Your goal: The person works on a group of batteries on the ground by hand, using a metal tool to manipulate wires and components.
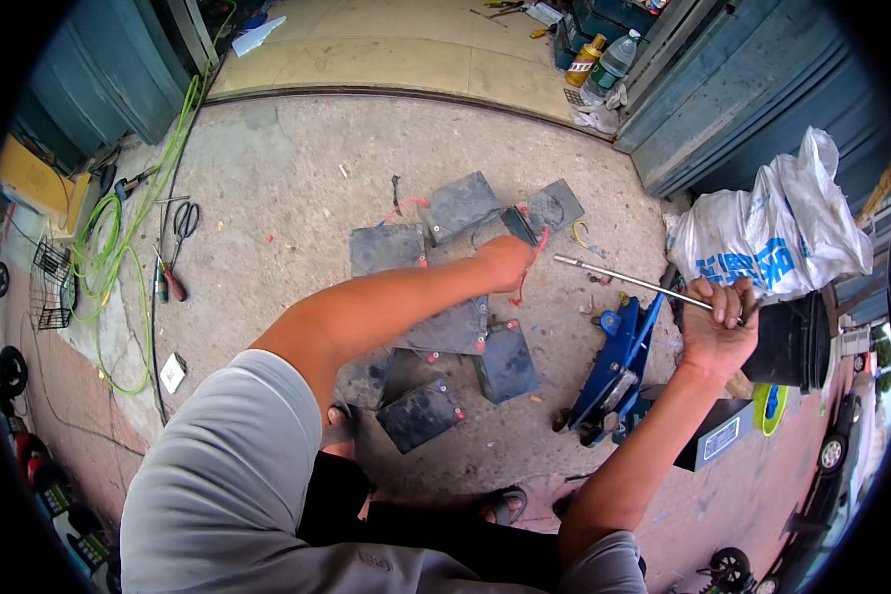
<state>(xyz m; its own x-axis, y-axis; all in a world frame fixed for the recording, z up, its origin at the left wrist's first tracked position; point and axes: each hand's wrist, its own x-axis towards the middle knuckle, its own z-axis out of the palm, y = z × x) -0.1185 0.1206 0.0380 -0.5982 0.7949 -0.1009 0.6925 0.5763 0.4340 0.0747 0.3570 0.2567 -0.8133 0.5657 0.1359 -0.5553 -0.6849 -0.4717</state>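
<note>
The right hand (pixel 718 322) is closed in a fist around the upper end of a long, thin metal handle (pixel 619 278), a bare silver rod that slants down toward a blue floor jack (pixel 619 361). The jack sits low on the concrete floor (pixel 287 188), with a painted blue frame and small dark wheels at its near end, just right of a cluster of batteries.

The left hand (pixel 510 259) reaches out over those dark grey batteries (pixel 460 206), its fingers curled around a thin red wire (pixel 537 247); whether it grips it firmly I cannot tell. The batteries are flat, square-edged blocks with small red terminals, six or so lying close together, some touching, some tilted.

Beyond the right hand, a white plastic sack (pixel 777 233) with blue printing slumps against a blue-grey door. Below the jack lies a black box with a white rectangular label (pixel 721 439), and next to it a yellow-green round object. At the top, by the doorway, stand a yellow bottle (pixel 586 59) with a red-and-white label and a clear plastic bottle (pixel 614 61). At the left, a green hose (pixel 119 247) loops beside scissors (pixel 183 223), and a small white square card lies on the floor.
</note>
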